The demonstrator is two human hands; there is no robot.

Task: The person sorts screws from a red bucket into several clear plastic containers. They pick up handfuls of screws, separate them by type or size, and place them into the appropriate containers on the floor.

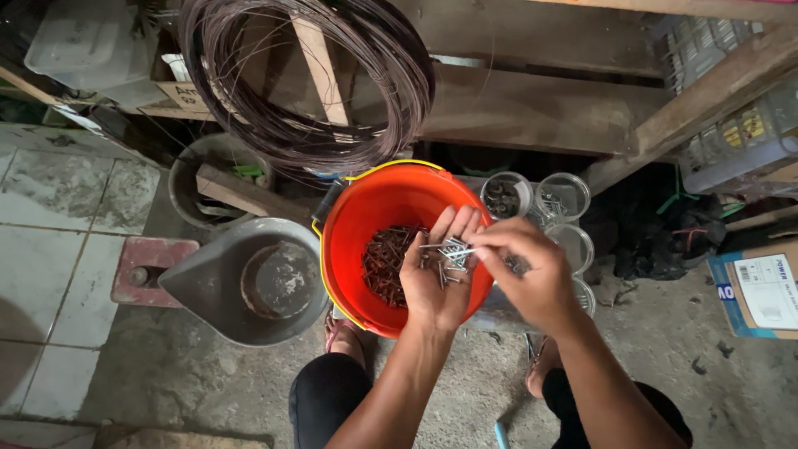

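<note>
Left hand (439,278): cupped, silver nails (451,259) held | right hand (532,278): one nail pinched | orange bucket (353,249): many rusty nails (384,264) left unsorted

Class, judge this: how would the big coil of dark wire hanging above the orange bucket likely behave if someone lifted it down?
The wire coil is many thin loops, so it would probably sag and flex. Loose strands stray from it, so it may snag or spring apart. Its thick bundle suggests fair weight.

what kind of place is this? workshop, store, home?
Probably a hardware shop's back area or a home workshop. A big coil of dark wire hangs on rough timber framing, an orange bucket holds rusty nails, and clear plastic cups hold sorted fasteners. The left hand cups silvery nails; the right hand picks one.
</note>
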